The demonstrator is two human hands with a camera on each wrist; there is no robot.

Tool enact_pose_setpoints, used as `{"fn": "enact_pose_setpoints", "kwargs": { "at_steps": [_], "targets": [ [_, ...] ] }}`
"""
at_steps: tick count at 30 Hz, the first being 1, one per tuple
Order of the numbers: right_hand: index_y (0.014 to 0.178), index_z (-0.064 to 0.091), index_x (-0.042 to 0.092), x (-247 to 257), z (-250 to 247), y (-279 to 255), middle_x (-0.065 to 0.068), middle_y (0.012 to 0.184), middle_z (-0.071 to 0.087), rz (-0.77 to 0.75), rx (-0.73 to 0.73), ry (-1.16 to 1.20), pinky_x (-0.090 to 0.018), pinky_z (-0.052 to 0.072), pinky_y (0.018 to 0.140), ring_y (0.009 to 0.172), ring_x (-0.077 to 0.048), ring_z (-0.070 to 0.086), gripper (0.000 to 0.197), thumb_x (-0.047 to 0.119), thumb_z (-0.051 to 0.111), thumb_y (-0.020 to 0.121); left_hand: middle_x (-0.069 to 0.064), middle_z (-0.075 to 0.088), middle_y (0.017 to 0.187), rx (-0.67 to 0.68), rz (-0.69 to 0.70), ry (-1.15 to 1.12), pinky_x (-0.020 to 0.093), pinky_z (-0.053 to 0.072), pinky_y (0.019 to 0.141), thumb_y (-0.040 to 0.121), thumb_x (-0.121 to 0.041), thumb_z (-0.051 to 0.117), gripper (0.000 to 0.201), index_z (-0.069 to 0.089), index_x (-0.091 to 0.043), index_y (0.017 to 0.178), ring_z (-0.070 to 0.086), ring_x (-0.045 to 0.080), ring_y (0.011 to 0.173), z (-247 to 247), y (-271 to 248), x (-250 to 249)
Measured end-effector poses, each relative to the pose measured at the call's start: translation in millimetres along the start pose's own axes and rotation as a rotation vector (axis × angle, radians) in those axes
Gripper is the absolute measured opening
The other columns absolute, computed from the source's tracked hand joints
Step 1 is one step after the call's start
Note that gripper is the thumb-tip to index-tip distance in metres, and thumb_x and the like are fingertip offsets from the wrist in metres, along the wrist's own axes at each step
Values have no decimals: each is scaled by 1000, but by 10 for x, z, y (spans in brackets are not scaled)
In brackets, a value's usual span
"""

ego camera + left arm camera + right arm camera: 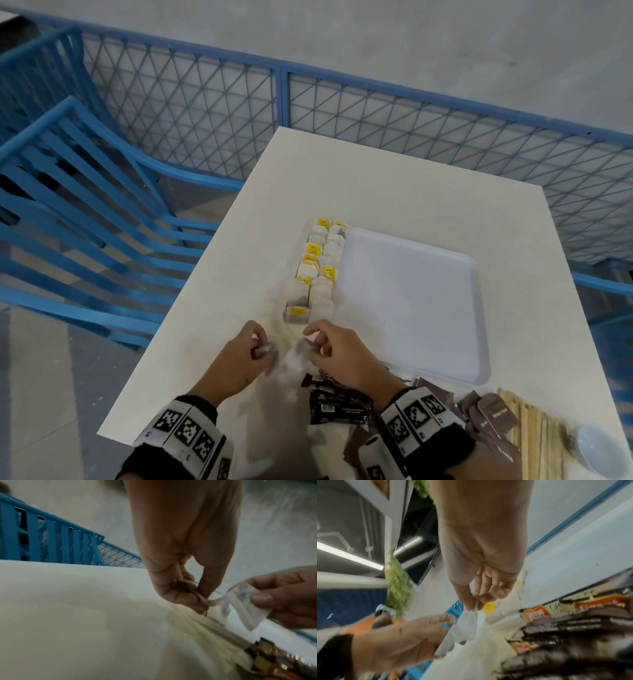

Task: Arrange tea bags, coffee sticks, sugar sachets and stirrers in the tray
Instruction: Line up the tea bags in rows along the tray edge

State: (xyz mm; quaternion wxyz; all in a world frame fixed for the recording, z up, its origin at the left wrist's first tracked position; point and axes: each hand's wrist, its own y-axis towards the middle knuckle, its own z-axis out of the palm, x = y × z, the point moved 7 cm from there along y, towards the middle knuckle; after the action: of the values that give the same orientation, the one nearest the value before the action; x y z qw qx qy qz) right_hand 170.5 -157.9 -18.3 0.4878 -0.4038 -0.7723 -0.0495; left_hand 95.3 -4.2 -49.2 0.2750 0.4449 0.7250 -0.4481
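Left hand (239, 356) and right hand (337, 353) each pinch a white paper tea bag (243, 601) before the white plastic tray (411, 294); tugging may tear it.

Thin, translucent paper tea bag (243, 601) pinched between both hands; beside the grip, glossy foil coffee sticks (339, 407); beyond it a smooth white plastic tray (411, 291) on a matt white table (376, 178)

One tray (411, 375), two hands (239, 356), one bowl (597, 448), one table (394, 178).
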Motion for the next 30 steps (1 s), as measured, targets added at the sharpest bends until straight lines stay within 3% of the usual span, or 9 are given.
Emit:
{"fn": "enact_pose_setpoints", "kwargs": {
  "at_steps": [4, 7, 10, 13, 15, 23, 26, 28, 30],
  "targets": [
    [97, 63, 21, -77, -174, -72, 7, 74, 59, 41, -95, 246, -11, 41, 62, 59, 1, 48, 12, 15, 62, 87, 1, 55, 66, 57, 70, -74, 22, 37, 60, 92, -4, 48, 27, 50, -28, 80, 43, 12, 60, -39, -104, -187],
    [86, 56, 21, -112, -208, -95, 6, 69, 60, 82, -83, 438, -22, 46, 63, 59, -8, 56, 14, 10, 63, 85, 0, 65, 84, 41, 80, -90, 10, 42, 67, 89, 1, 51, 37, 69, -27, 72, 56, 2, 70, -42, -152, -293],
    [85, 52, 14, -95, -204, -115, 3, 70, 62, 95, -79, 523, -24, 49, 62, 61, -13, 61, 14, 11, 66, 84, -1, 67, 92, 28, 70, -148, 9, 42, 70, 89, -20, 61, 14, 73, -22, 83, 57, 0, 78, 11, -170, -403],
    [87, 52, 11, -49, -159, -130, -3, 76, 64, 97, -43, 609, -28, 51, 64, 66, -16, 63, 10, 10, 62, 87, 4, 62, 79, -8, 49, -206, 18, 41, 69, 77, -59, 63, 37, 71, -23, 75, 53, 2, 70, 38, -151, -459],
    [87, 52, 10, -14, -127, -130, -6, 81, 65, 91, 8, 629, -27, 52, 65, 70, -16, 64, 9, 10, 60, 89, 0, 56, 70, -82, 94, -184, 15, 39, 64, 67, -69, 62, 48, 66, -21, 69, 49, 1, 64, 1, -134, -521],
    [95, 61, 16, 5, -191, -106, 12, 89, 58, -31, -30, 288, -12, 45, 68, 76, 4, 56, 11, 16, 66, 85, -2, 57, 73, -87, 184, -167, 11, 40, 58, 70, -45, 67, 37, 70, -11, 84, 51, 1, 62, -8, -53, -583],
    [91, 63, 15, -12, -197, -72, 12, 80, 59, -40, -38, 257, -9, 43, 66, 67, 6, 56, 8, 10, 65, 85, 1, 65, 82, -60, 137, -225, 14, 46, 66, 72, -40, 71, 26, 70, -19, 88, 56, 7, 72, -11, -22, -529],
    [85, 61, 19, -49, -206, -56, 8, 77, 64, -12, -39, 333, -12, 46, 65, 65, 3, 57, 12, 7, 64, 86, 1, 70, 101, 28, 110, -352, 23, 50, 81, 76, -26, 69, 21, 70, -23, 97, 62, 18, 87, 8, -29, -532],
    [83, 62, 20, -138, -251, -35, -2, 82, 67, 40, -88, 428, -24, 54, 71, 73, -11, 62, 12, 8, 64, 85, -7, 68, 111, 132, 84, -464, 20, 50, 81, 72, -14, 61, 37, 65, -22, 108, 62, 13, 88, 33, -60, -542]
  ]
}}
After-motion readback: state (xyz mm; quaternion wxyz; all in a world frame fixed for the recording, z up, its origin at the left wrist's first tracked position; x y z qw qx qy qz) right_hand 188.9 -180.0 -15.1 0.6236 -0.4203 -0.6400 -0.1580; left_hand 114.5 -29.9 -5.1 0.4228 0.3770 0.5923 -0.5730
